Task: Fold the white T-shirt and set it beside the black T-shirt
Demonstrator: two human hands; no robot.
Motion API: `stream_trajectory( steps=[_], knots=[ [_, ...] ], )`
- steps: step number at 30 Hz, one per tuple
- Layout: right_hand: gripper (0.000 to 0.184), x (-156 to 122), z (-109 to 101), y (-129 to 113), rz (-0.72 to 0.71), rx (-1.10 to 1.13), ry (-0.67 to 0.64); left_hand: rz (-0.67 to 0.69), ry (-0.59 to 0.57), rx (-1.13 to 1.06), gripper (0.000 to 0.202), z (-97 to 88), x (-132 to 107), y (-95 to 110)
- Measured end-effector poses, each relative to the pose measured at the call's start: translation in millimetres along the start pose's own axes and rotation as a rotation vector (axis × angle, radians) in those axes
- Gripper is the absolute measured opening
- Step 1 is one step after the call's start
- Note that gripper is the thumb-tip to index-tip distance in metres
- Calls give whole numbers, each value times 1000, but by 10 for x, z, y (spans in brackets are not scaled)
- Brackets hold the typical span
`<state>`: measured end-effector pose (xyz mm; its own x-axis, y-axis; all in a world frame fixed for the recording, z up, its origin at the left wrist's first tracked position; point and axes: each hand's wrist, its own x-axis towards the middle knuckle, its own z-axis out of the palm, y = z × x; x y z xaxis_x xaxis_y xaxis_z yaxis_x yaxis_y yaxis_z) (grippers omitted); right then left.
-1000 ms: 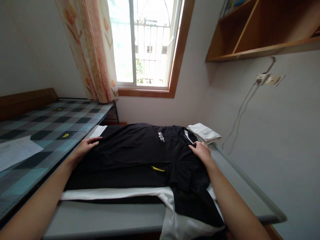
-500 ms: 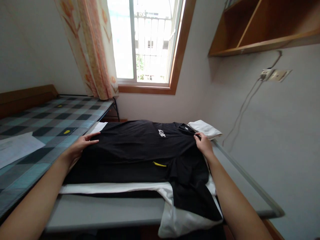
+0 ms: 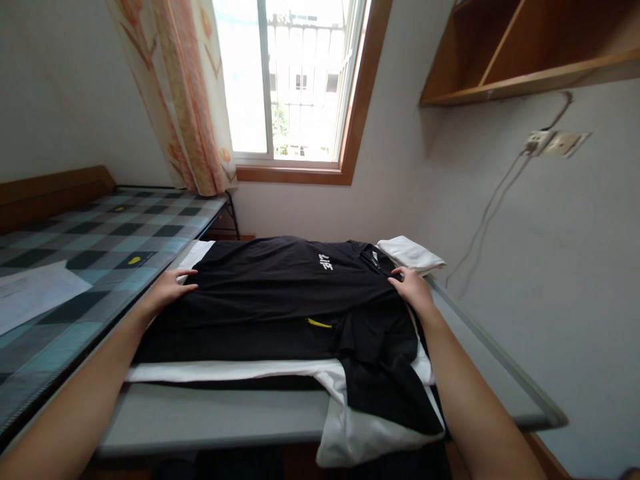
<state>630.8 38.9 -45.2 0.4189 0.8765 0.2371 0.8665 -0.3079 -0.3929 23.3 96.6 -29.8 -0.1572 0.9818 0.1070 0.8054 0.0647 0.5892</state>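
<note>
A black T-shirt (image 3: 265,287) with white lettering at the chest lies spread out, its collar toward the right. White cloth (image 3: 235,371) shows beneath its near edge and sleeve, with more black fabric under that. At the hem end, my left hand (image 3: 173,288) rests by the shirt's edge, thumb and fingers apart. My right hand (image 3: 414,288) is at the shoulder beside the collar, with a gap between its thumb and fingertips. A small yellow strip (image 3: 319,323) shows on the black fabric near the sleeve.
Everything lies on a grey-topped table (image 3: 225,417). A folded white cloth (image 3: 410,253) sits at its far right. On the left stands a bed with a checked mattress (image 3: 165,233), papers (image 3: 40,293) on it. Cables (image 3: 493,200) hang along the right wall below a wooden shelf (image 3: 500,83).
The shirt's near shoulder has come down flatter and its collar now shows more openly. My right hand's fingertips have parted from the fabric. My left hand has barely shifted.
</note>
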Motion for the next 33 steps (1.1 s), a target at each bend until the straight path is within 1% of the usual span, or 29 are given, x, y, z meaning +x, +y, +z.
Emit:
stream_trajectory(
  steps=[1, 3, 4, 5, 7, 8, 10, 12, 14, 15, 18, 22, 29, 33],
  knots=[
    [26, -22, -14, -29, -8, -25, 17, 51, 63, 85, 39, 43, -10, 21],
    [25, -64, -32, -111, -56, -48, 92, 205, 155, 164, 40, 158, -66, 109],
    [23, -84, -34, -161, -91, -44, 133, 301, 189, 173, 41, 227, -113, 176],
    [22, -102, -28, -215, -129, -30, 160, 405, 177, 159, 41, 299, -169, 255],
    [23, -137, -2, -320, -230, 40, 143, 595, 47, 92, 45, 447, -293, 423],
    [23, -154, 17, -365, -292, 92, 99, 665, -31, 76, 47, 518, -354, 497],
    [24, -187, 55, -428, -402, 189, -42, 756, -176, 111, 52, 637, -454, 600],
    [21, -215, 83, -455, -444, 215, -193, 783, -276, 198, 56, 715, -510, 631],
    [19, -231, 97, -457, -426, 191, -279, 771, -312, 280, 57, 751, -523, 610],
    [18, -235, 101, -454, -413, 180, -297, 762, -314, 308, 58, 757, -519, 592],
    [18, -238, 116, -448, -393, 175, -294, 750, -322, 348, 59, 756, -491, 549],
    [18, -241, 156, -453, -394, 154, -282, 740, -345, 346, 60, 751, -473, 544],
    [20, -240, 195, -439, -397, 161, -298, 750, -331, 340, 59, 751, -471, 540],
    [19, -225, 225, -414, -401, 169, -284, 759, -321, 354, 60, 761, -459, 527]
  ],
)
